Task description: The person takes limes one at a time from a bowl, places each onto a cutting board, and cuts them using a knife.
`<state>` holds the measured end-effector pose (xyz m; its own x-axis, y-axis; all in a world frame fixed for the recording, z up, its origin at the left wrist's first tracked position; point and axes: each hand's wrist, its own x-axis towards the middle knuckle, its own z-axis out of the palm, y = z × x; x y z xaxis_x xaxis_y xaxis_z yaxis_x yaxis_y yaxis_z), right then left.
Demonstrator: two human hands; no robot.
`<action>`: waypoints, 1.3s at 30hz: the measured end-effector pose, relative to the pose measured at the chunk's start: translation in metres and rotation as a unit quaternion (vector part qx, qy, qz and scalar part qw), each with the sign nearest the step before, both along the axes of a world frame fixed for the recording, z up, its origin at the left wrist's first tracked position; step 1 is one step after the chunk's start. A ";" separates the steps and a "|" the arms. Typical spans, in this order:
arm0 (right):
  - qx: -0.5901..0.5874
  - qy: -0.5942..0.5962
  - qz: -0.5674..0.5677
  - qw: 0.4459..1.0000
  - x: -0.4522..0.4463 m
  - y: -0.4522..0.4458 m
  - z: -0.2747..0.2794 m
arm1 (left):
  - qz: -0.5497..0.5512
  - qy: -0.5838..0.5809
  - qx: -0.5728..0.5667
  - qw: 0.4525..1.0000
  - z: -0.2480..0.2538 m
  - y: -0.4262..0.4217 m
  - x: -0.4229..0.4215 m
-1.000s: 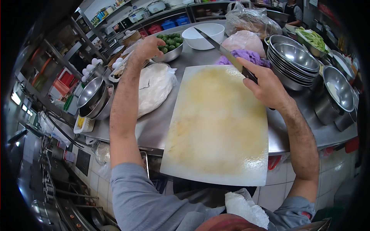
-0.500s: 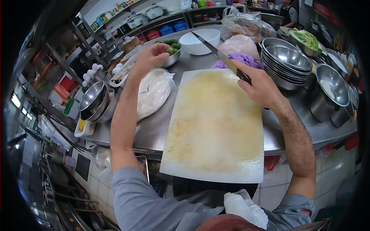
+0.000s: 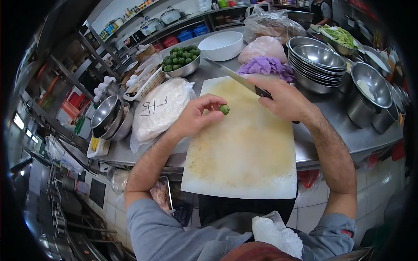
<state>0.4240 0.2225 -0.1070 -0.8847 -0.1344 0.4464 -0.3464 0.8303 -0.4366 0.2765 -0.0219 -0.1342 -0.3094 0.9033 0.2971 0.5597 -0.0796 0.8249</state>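
Between the fingertips of my left hand is a small green citrus fruit, above the upper left of the stained white cutting board. My right hand is wrapped round the black handle of a knife, whose blade points to the upper left over the board's far edge. A metal bowl of similar green fruits stands beyond my left hand. Left of the board lies a bagged white slab with black marks on it.
Behind the board are a white bowl, a purple cloth and a plastic bag. Stacked metal bowls and pots stand at the right. More metal bowls and eggs are at the left. A person is far back.
My left hand has come back from the fruit bowl to over the board with one green fruit. The knife, still in my right hand, is tilted lower.
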 end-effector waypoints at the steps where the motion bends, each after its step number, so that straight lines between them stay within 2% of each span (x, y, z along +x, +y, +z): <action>1: 0.000 0.001 -0.002 1.000 0.003 -0.002 0.001 | 0.044 0.064 -0.009 0.997 -0.001 0.002 0.005; 2: -0.003 -0.043 -0.017 0.999 0.007 -0.006 0.003 | 0.088 0.128 -0.017 0.988 -0.002 0.003 0.009; 3: -0.007 -0.088 -0.032 0.996 0.012 -0.010 0.006 | 0.086 0.129 -0.016 0.988 -0.003 0.004 0.011; 5: -0.006 -0.113 -0.044 0.993 0.024 -0.020 0.010 | 0.126 0.165 -0.020 0.978 -0.006 0.005 0.013; 8: -0.002 -0.158 -0.057 0.986 0.044 -0.034 0.013 | 0.130 0.204 0.033 0.970 -0.011 0.005 0.012; 12: 0.028 -0.208 -0.070 0.975 0.071 -0.050 0.014 | 0.157 0.224 0.038 0.961 -0.008 0.007 0.019; 29: 0.047 -0.191 -0.058 0.979 0.107 -0.056 0.010 | 0.187 0.296 0.058 0.935 -0.010 0.012 0.023; 39: 0.071 -0.185 -0.043 0.979 0.081 -0.056 0.004 | 0.187 0.298 0.068 0.934 -0.013 0.014 0.022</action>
<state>0.5054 0.1663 -0.1031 -0.9932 -0.0888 0.0748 -0.1114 0.9108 -0.3975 0.2982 -0.0075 -0.1467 -0.3395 0.7068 0.6206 0.9253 0.1325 0.3553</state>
